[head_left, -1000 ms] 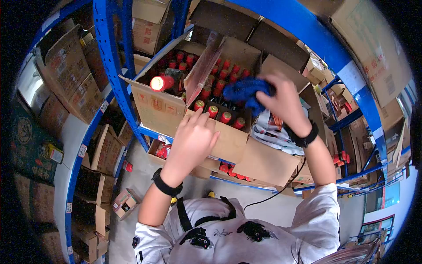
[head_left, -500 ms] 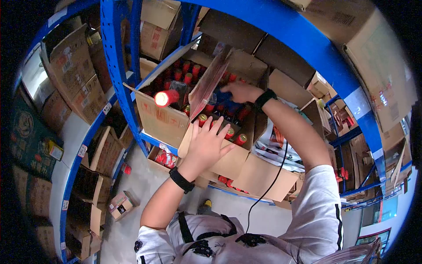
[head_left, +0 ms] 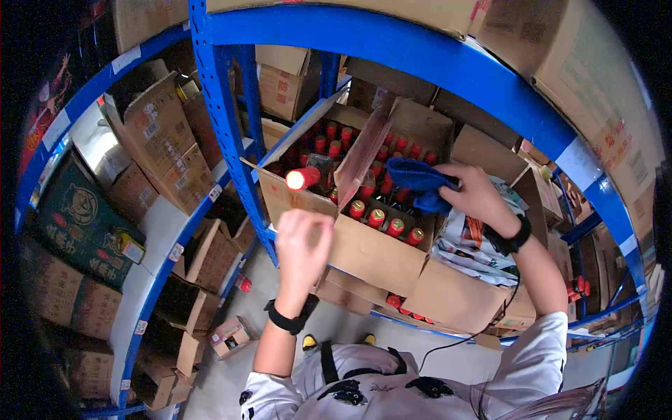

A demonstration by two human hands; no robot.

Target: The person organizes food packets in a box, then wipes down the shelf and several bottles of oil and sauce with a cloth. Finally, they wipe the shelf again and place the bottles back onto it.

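My right hand (head_left: 479, 196) grips a dark blue cloth (head_left: 420, 183) above an open carton (head_left: 381, 255) of red-capped bottles. Several bottle caps (head_left: 376, 218) stand in a row along the carton's near side. My left hand (head_left: 303, 245), fingers curled together, is at the near left edge of the neighbouring carton (head_left: 283, 198); whether anything is in it is hidden. A bottle with a bright red cap (head_left: 302, 178) lies tilted on top of the bottles in that left carton. A raised cardboard flap (head_left: 364, 157) separates the two groups of bottles.
Right of the bottles, a carton holds printed plastic packets (head_left: 476, 241). A blue shelf beam (head_left: 392, 35) arches overhead, with a blue upright (head_left: 231, 133) at the left. More cartons fill the left shelves. A small box (head_left: 231, 336) sits on the floor.
My right hand has lifted the blue cloth up from among the bottles. My left hand has come off the carton's front edge, moved left, and its spread fingers have curled. The view has shifted.
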